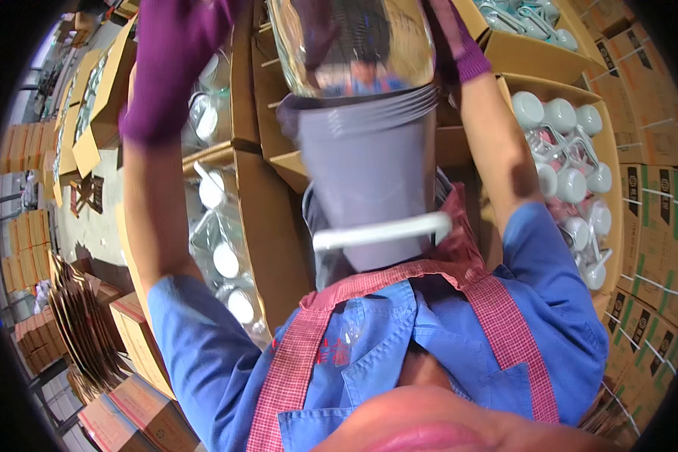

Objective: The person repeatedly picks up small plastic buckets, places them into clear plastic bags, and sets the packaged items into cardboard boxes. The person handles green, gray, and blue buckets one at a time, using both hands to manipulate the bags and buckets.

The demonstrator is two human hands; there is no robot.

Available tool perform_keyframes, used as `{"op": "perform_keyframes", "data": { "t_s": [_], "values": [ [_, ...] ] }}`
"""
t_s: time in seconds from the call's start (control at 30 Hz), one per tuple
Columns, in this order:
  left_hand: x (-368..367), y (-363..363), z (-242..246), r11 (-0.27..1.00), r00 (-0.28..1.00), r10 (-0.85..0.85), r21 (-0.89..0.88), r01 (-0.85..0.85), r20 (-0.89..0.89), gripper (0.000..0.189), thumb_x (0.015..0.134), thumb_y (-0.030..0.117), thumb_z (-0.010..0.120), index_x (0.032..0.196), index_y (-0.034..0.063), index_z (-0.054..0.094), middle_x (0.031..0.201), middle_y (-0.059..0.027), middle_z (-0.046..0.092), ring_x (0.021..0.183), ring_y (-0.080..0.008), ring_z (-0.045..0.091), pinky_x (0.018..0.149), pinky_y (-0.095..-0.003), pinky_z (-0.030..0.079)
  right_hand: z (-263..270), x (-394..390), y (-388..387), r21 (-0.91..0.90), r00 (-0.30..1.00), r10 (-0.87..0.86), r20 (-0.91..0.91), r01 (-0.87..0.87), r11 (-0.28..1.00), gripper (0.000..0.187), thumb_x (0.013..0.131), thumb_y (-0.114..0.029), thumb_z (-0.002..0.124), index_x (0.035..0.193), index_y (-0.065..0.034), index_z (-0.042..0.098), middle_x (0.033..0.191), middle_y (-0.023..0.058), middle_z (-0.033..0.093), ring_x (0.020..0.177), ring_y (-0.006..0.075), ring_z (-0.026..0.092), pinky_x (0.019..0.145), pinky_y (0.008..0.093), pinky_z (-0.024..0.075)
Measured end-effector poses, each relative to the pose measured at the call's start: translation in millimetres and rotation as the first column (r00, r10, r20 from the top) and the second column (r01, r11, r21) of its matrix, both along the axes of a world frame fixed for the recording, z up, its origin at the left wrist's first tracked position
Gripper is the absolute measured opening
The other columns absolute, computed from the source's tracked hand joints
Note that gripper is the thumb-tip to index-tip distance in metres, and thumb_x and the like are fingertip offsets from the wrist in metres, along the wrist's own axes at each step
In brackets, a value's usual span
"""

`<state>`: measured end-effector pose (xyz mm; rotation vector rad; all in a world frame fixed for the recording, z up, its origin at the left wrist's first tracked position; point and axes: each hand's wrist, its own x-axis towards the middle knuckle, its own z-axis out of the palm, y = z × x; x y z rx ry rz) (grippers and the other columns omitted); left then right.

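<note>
A nested stack of grey-lavender plastic buckets (367,169) lies in front of my chest, with a blurred white bar, perhaps a handle, (381,231) across its lower part. Above the stacked rims is a shiny, mirror-like object (367,51) that reflects a person in blue. Along the right side of this object is my right hand (455,42) in a purple knitted glove; its fingers are mostly hidden. My left hand (175,62), gloved alike and blurred, is raised at the upper left, apart from the buckets, its fingertips cut off by the frame.
Open cardboard boxes (274,226) flank the stack. The left and right boxes hold white round-ended items (559,116) in clear wrap. Strapped cartons (650,198) are piled at the far right. Flattened cardboard (85,327) and closed cartons (147,412) are at the lower left.
</note>
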<state>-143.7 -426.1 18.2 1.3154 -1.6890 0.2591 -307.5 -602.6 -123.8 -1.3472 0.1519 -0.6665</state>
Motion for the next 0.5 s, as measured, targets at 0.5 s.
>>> {"op": "perform_keyframes", "data": {
  "t_s": [0.5],
  "values": [
    [-4.7,-50.1,-96.5,0.204,0.521,-0.699,0.562,0.801,-0.49,0.036,0.09,0.012,0.072,0.124,0.0009,0.068,0.122,-0.0162,0.069,0.114,-0.0235,0.065,0.101,-0.0345,0.05,-165.8,-8.9,-100.3,-0.851,0.742,-0.645,-0.182,0.21,0.482,0.057,0.097,-0.037,0.062,0.148,-0.0152,0.049,0.149,0.0123,0.051,0.136,0.0258,0.052,0.111,0.0392,0.0422]
  ]
}}
